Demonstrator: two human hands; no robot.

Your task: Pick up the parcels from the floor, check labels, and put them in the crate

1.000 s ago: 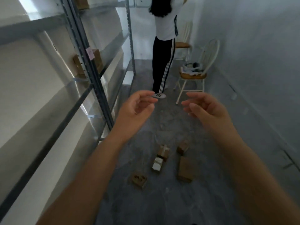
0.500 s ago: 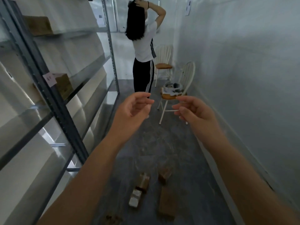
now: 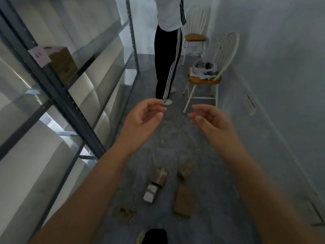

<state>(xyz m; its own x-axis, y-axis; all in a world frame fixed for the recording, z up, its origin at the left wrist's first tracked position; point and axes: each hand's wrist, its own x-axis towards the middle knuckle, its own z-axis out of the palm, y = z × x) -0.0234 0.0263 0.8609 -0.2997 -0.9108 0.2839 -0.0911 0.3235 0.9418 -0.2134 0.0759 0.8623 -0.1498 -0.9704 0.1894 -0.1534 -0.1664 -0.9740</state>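
Five brown parcels (image 3: 182,201) are sitting loose on the grey floor (image 3: 219,217), in the near stretch between the metal rack (image 3: 70,108) and the wall. Both hands are up in the air well above them, left hand (image 3: 142,118) and right hand (image 3: 212,120) facing each other, fingers loosely curled, holding nothing. Another person (image 3: 167,59) stands further along by a chair (image 3: 205,78).

Five floor parcels (image 3: 182,202), two chairs (image 3: 204,80)

Brown parcels (image 3: 182,199), grey marbled floor (image 3: 175,134), white-striped black trousers (image 3: 167,64).
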